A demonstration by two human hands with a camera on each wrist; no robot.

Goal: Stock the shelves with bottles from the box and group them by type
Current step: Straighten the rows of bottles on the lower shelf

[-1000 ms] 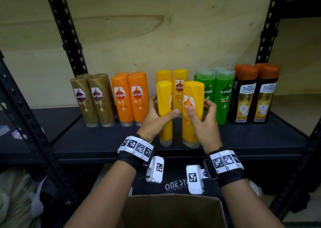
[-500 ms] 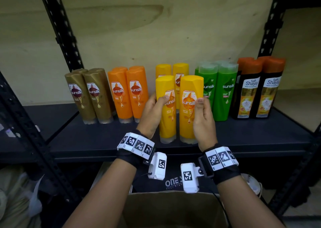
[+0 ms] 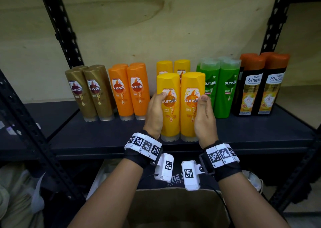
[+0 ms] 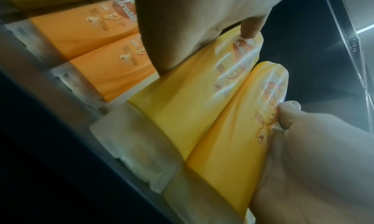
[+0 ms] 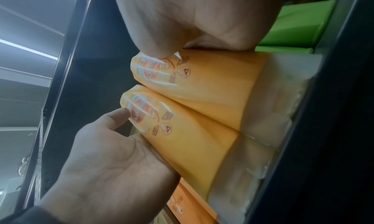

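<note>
**Both hands on the two front yellow bottles at the shelf edge**

Nearest the camera, the open top of a cardboard box [image 3: 175, 208] sits below the forearms, in front of the shelf [image 3: 260, 132]. Above it, both wrists carry black straps with white marker blocks.

The left hand [image 3: 154, 113] grasps the left yellow bottle [image 3: 169, 106]: its thumb lies across the front label and the palm presses the bottle's left side, while the remaining fingers reach round behind, out of sight in the head view. The right hand [image 3: 205, 116] mirrors it on the right yellow bottle [image 3: 190, 104], thumb on the label near the brand name, palm against the right side, fingers curled toward the back. In the left wrist view the left hand [image 4: 202, 27] lies along its bottle with the thumb tip on the label; in the right wrist view the right hand [image 5: 192, 19] does likewise.

The two held bottles stand upright, cap down, touching each other, close to the shelf's near edge. Just behind them stand two more yellow bottles [image 3: 172, 66].

Along the same shelf, further back, the other groups stand in a row: gold bottles [image 3: 90, 92] at the far left, then orange bottles [image 3: 129, 90], with green bottles [image 3: 220, 86] right of the yellow group and black bottles with orange caps [image 3: 262, 85] at the far right. Black perforated uprights [image 3: 57, 24] frame the shelf against a pale wooden back panel [image 3: 156, 27].
</note>
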